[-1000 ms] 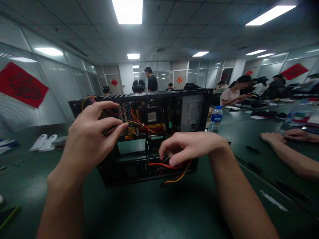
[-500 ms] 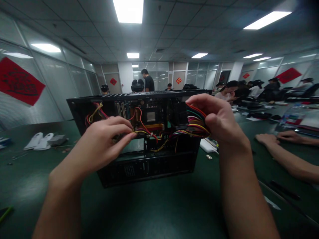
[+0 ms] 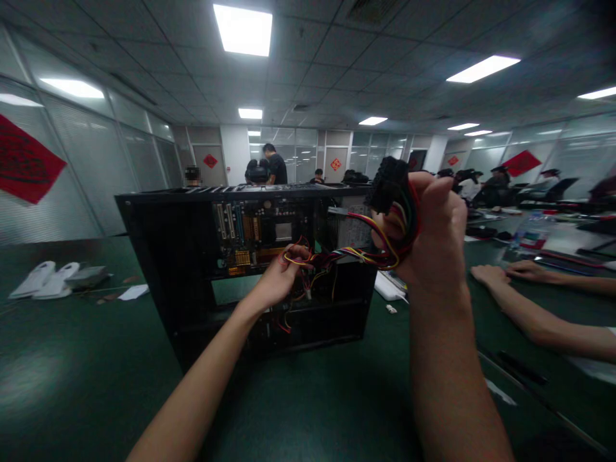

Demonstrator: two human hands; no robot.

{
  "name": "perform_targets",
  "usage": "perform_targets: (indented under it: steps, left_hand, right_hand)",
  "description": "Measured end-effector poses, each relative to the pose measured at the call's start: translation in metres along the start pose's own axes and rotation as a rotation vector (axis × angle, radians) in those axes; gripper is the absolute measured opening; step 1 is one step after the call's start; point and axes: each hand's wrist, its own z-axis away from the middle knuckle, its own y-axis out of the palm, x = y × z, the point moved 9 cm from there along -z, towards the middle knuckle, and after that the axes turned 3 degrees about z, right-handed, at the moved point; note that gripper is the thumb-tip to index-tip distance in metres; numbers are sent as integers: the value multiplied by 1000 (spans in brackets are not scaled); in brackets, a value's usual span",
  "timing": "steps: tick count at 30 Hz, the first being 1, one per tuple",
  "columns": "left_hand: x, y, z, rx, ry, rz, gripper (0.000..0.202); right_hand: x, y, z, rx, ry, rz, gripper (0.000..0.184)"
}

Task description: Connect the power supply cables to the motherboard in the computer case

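An open black computer case (image 3: 158, 256) stands on the green table (image 3: 308, 410) with its motherboard (image 3: 255, 231) facing me. My right hand (image 3: 428, 237) is raised at the case's right edge, closed around a bundle of coloured power cables with a black connector (image 3: 387, 183) sticking up above the fingers. My left hand (image 3: 282, 273) reaches into the case below the motherboard and pinches loose red and yellow wires (image 3: 308, 260) that run across to the bundle.
Another person's forearms (image 3: 534, 314) rest on the table at the right. A water bottle (image 3: 527, 239) stands behind them. White objects (image 3: 45, 282) lie at the far left. Several people sit and stand at the back of the room.
My right hand has lifted the cable bundle higher, so its black connector now shows above the case. My left hand has moved right and deeper into the case along the wires.
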Motion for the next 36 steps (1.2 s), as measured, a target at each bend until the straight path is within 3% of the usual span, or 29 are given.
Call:
perform_targets:
  steps: [5, 8, 11, 14, 16, 17, 19, 22, 25, 27, 30, 33, 36]
  left_hand:
    - [5, -18, -9, -330, 207, 39, 18]
    - [3, -30, -8, -358, 205, -37, 19]
    - [17, -28, -8, -200, 57, -208, 21]
    - [41, -14, 3, 131, -221, -330, 31]
    - [40, -4, 19, 421, -297, -412, 36]
    - [34, -8, 24, 477, -316, -441, 37]
    - [18, -26, 33, 499, -364, -521, 44]
    - [-20, -57, 40, 431, -332, -614, 63]
    - [-50, -68, 49, 403, -270, -638, 73]
    - [-55, -64, 53, 389, -266, -658, 75]
    - [-43, -44, 55, 423, -300, -721, 68]
    - [-26, -18, 55, 577, -343, -691, 59]
    - [-18, -3, 60, 730, -396, -596, 67]
  right_hand:
    - [-4, 3, -1, 10, 0, -60, 37]
    - [-7, 5, -1, 23, 13, -64, 37]
    - [-12, 7, 0, 36, 44, -43, 39]
    - [-17, 11, 0, 73, 76, -9, 40]
    - [-21, 13, 0, 99, 104, 24, 40]
    - [-23, 13, 0, 108, 125, 40, 40]
    - [-30, 12, -1, 120, 182, 57, 40]
    - [-39, 10, -1, 137, 266, 51, 39]
    - [-44, 10, -1, 147, 312, 31, 41]
    - [-46, 11, -1, 152, 321, 20, 41]
    - [-47, 14, 0, 154, 325, 17, 41]
    - [-47, 16, 1, 159, 324, 17, 39]
    - [-45, 13, 1, 141, 323, 16, 40]
